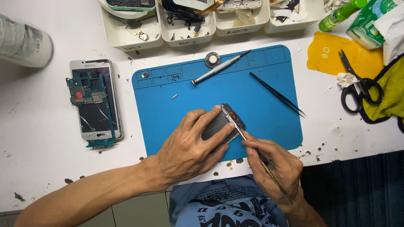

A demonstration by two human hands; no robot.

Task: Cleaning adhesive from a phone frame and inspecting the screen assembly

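My left hand [191, 145] lies over a small dark phone body [222, 122] and grips it against the blue work mat [269, 122]. Its open top edge with small parts points up and to the right. My right hand [275, 168] pinches a thin metal pry tool [240, 133], whose tip touches the phone's right edge. On the mat above lie a silver screwdriver [216, 68], black tweezers [277, 94] and a round speaker part [212, 59]. One loose screw [174, 96] rests to the upper left of my hands.
A white phone [96, 101] with a blue circuit board on it lies left of the mat. Several white trays [189, 35] of phone parts line the far edge. Black scissors [357, 86], a yellow sheet [336, 54], a green bottle [341, 13] and a yellow-green cloth [389, 92] sit at right.
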